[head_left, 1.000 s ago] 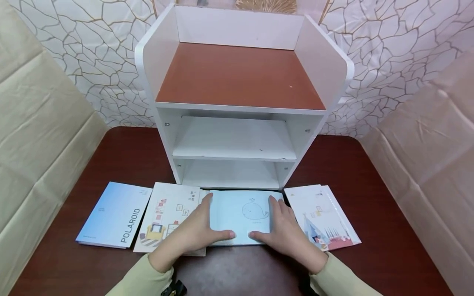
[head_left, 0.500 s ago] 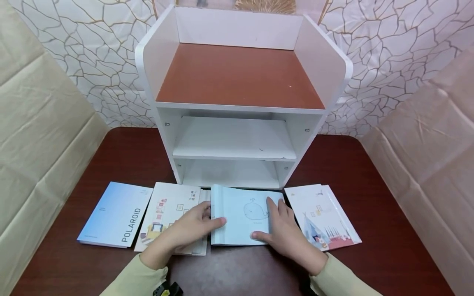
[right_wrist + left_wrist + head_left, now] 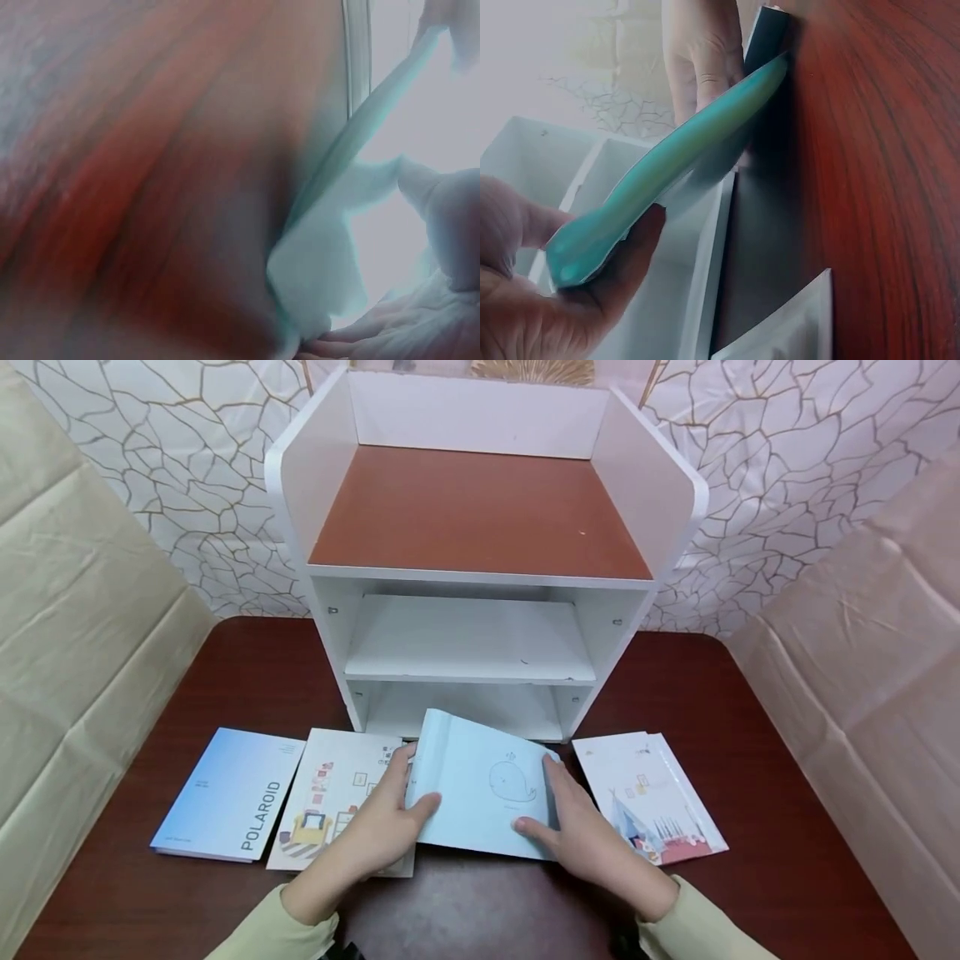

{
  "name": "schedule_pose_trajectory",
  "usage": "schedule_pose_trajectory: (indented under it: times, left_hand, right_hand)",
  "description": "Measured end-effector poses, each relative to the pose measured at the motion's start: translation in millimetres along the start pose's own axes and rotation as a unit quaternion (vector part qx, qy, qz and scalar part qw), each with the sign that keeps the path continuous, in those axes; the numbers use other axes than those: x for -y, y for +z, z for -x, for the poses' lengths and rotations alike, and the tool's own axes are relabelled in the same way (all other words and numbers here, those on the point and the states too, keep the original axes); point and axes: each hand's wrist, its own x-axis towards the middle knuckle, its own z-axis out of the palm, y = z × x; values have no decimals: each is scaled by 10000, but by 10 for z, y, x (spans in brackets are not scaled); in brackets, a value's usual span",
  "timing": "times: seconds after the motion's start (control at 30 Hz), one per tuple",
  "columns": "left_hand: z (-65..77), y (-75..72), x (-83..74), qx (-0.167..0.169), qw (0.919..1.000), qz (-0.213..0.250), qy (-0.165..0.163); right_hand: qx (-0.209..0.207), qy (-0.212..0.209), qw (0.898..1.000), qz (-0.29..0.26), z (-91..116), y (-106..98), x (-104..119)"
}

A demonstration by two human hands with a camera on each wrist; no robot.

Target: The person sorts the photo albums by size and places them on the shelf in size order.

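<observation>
A light-blue book [image 3: 472, 802] with a line-drawn whale on its cover is held between both hands. The left hand [image 3: 386, 822] grips its spine side, thumb on the cover and fingers underneath. That side is lifted, so the book [image 3: 667, 161] slants down toward the right hand in the left wrist view. At the opposite edge, the right hand [image 3: 588, 835] holds the book with its thumb on the cover and its fingers along the side. A dark flat surface [image 3: 769, 195] shows beneath the raised book.
A white shelf unit [image 3: 468, 679] with a brown top stands just behind. Left of the book lie a blue POLAROID book [image 3: 225, 802] and a cream illustrated book [image 3: 337, 777]; to the right lie more illustrated books [image 3: 637, 785]. All rest on the dark-red table [image 3: 780, 827].
The left hand has slipped its fingers under the spine side and raised it. The book went from flat to tilted and turned slightly clockwise. The right hand stays at its right edge.
</observation>
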Motion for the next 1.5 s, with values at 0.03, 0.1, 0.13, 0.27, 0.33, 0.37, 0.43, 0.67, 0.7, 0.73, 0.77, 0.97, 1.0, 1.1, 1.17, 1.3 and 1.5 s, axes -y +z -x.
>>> schedule_pose_trajectory:
  times: [0.03, 0.1, 0.13, 0.27, 0.33, 0.37, 0.43, 0.67, 0.7, 0.73, 0.77, 0.97, 1.0, 1.1, 1.17, 1.3, 1.5]
  left_hand:
    - [14, -9, -14, -68, 10000, 26, 54]
    - [43, -22, -35, -189, 9996, 91, 210]
    - [55, -27, -40, -241, 9991, 133, 321]
    - [91, -42, -42, -356, 9953, 438, 784]
    - [108, -48, -41, -356, 9923, 628, 1002]
    - [119, -51, -44, -334, 9908, 739, 1083]
    - [144, -59, -51, -268, 9874, 941, 1244]
    - [222, -83, -76, -163, 9739, 1472, 1718]
    - [224, -83, -73, -195, 9717, 1524, 1794]
    - [224, -82, -68, -232, 9695, 1575, 1861]
    - [221, -81, -63, -284, 9674, 1626, 1921]
    - [199, -82, -37, -484, 9557, 1984, 2120]
    - [197, -82, -32, -495, 9545, 2032, 2127]
    - [186, -84, -20, -557, 9510, 2168, 2133]
    - [179, -82, -14, -630, 9480, 2255, 2156]
    - [168, -72, -13, -926, 9442, 2264, 2207]
    - [129, -102, -54, -1406, 9477, 1609, 2370]
  right_hand:
    - [-20, -14, 10000, -29, 10, -15, -5]
    - [-74, 0, 9999, -94, 31, -46, -19]
    - [-85, 41, 9998, -149, 41, -62, -31]
    - [-194, 231, 9985, -456, 91, -119, -72]
    - [-271, 290, 9964, -749, 109, -134, -80]
    - [-322, 304, 9949, -908, 113, -137, -80]
    - [-444, 261, 9900, -1312, 112, -134, -70]
    - [-481, 36, 9650, -2577, 90, -115, -66]
    - [-451, 22, 9610, -2728, 91, -114, -73]
    - [-417, -15, 9572, -2866, 90, -114, -80]
    - [-383, -56, 9536, -2987, 89, -113, -86]
    - [-238, -66, 9365, -3497, 77, -96, -93]
    - [-249, -58, 9325, -3603, 76, -92, -91]
    - [-381, -168, 9191, -3919, 85, -88, -74]
    - [-556, -296, 9110, -4076, 98, -91, -50]
    - [-1028, -790, 9045, -4062, 116, -122, 18]
    - [-1527, -1459, 9095, -3579, 59, -211, 91]
